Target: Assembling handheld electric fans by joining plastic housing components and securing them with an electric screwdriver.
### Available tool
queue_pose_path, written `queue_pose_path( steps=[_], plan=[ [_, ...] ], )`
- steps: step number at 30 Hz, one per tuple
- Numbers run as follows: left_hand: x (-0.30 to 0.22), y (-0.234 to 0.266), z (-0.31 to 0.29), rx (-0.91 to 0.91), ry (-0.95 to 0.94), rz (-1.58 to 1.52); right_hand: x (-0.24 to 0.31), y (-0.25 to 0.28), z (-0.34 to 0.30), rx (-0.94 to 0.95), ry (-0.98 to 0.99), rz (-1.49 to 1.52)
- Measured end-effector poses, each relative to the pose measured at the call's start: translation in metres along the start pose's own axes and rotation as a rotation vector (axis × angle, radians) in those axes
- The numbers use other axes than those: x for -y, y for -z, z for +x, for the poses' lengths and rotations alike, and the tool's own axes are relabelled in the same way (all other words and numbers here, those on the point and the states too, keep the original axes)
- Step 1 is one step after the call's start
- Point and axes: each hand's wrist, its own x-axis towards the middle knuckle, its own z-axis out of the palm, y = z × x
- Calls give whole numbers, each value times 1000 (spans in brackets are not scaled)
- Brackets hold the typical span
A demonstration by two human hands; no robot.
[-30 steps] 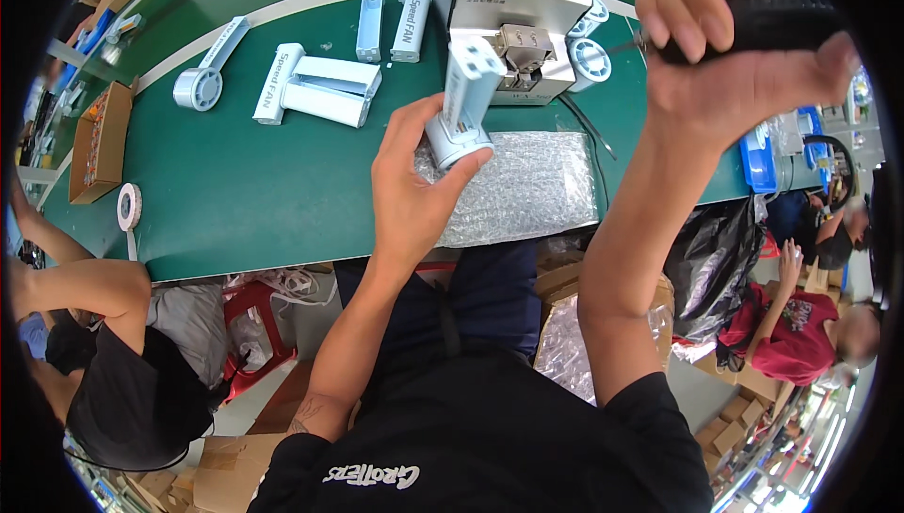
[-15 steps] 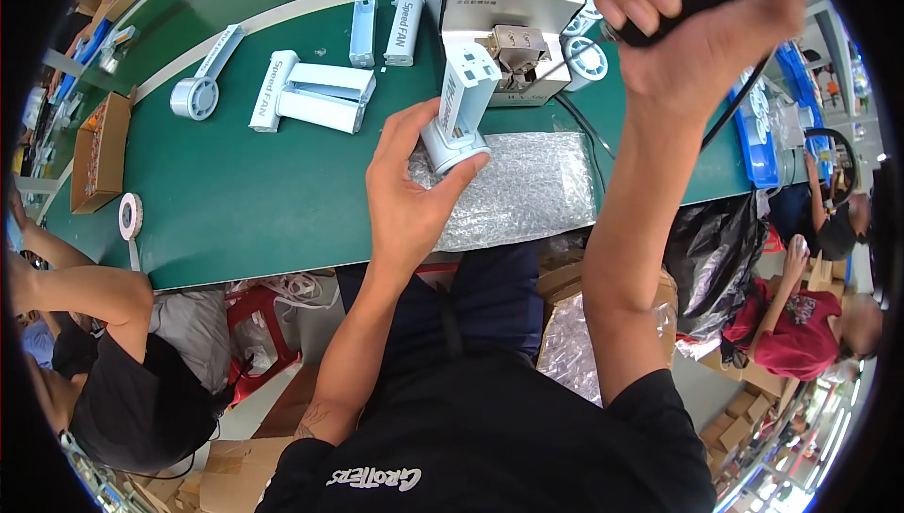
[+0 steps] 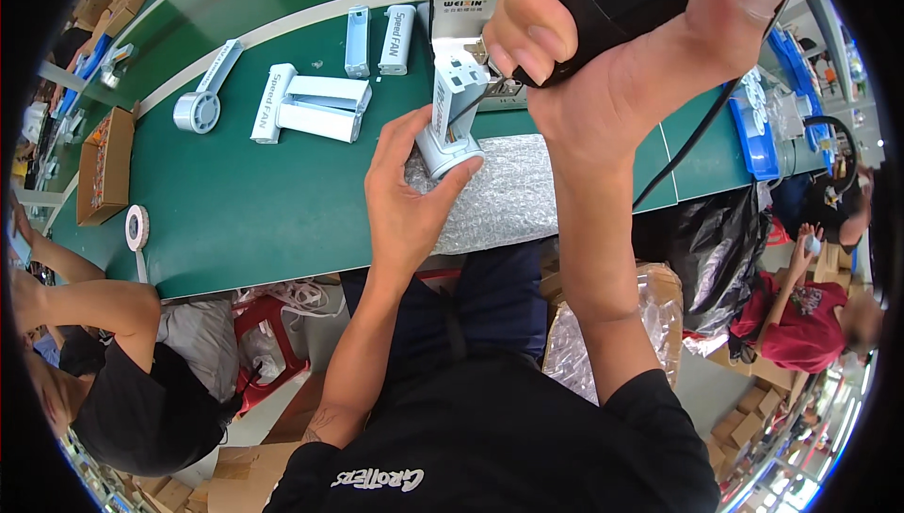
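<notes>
My left hand is closed round the base of a light blue handheld fan housing, thumb on one side and fingers on the other. The housing stands tilted over a sheet of bubble wrap, its hollow handle pointing away from me. My right hand grips a black electric screwdriver with a cord. Its thin bit slants down to the left into the open side of the housing; the tip's exact contact is hard to see. Behind them is a silver screw feeder, partly hidden by my right hand.
Several light blue fan parts lie on the green table to the left. Further left are a small cardboard box and a tape roll. A blue tray sits at the right. Other people sit at both sides.
My right hand has brought the screwdriver left and down from beside the screw feeder, and its bit now reaches into the housing. My left hand keeps its hold, nearly still.
</notes>
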Motion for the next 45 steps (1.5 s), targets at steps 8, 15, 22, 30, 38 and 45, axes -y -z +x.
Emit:
queue_pose_path(
  steps=[8,15,22,30,38,45],
  plan=[
    [2,1,-1,3,18,-18,-1,7,-5,-39,-126,-621],
    [5,-1,-2,3,3,-40,-4,24,7,190,-8,-409],
    [5,-3,2,20,-1,-59,13,-13,-11,-393,-284,-530],
    [2,4,4,-66,-235,209,1,-19,-14,-563,-344,-525],
    [-32,66,-2,-152,-209,348,87,-3,-29,-518,-46,-642],
    [47,246,28,-453,-104,825,82,-39,-85,238,-613,-1342]
  ],
)
